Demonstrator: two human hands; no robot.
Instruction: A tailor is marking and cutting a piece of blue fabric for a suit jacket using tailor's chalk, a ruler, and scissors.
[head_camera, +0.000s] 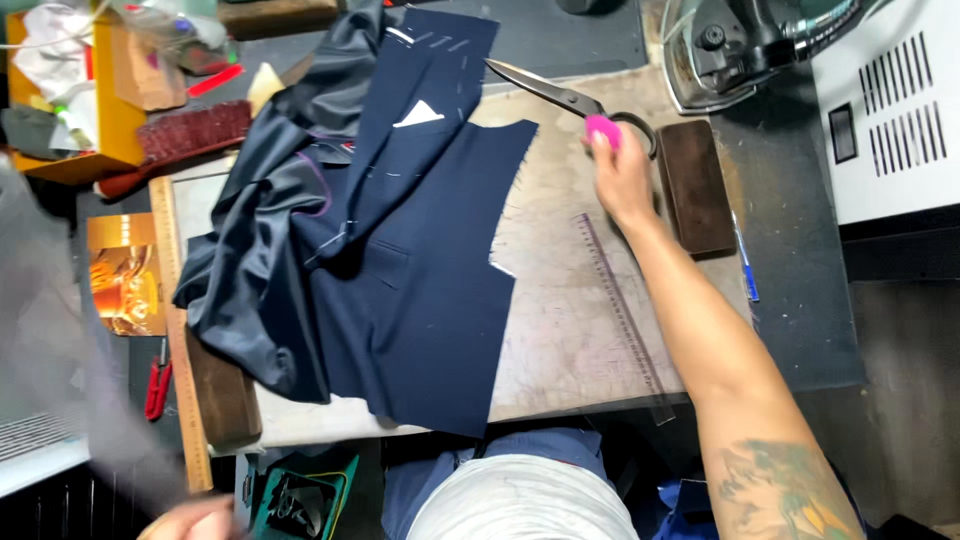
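Gripping a pink chalk (601, 131), the right hand (620, 175) is resting on the bench (570, 330) just beside the handles of the shears (560, 95), which are lying past the top edge of the navy jacket (400, 270). A clear ruler (620, 310) is lying along the forearm. The left hand (190, 518) is blurring at the lower edge, its grip impossible to tell, near a wooden ruler (175, 320).

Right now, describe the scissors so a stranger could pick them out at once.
Start at the navy jacket panel spread on the pale work board. Past its top right corner lie the large tailor's scissors, dark blades pointing left toward the cloth. The right hand is at their handles beside a pink chalk; the small red-handled snips lie far left.
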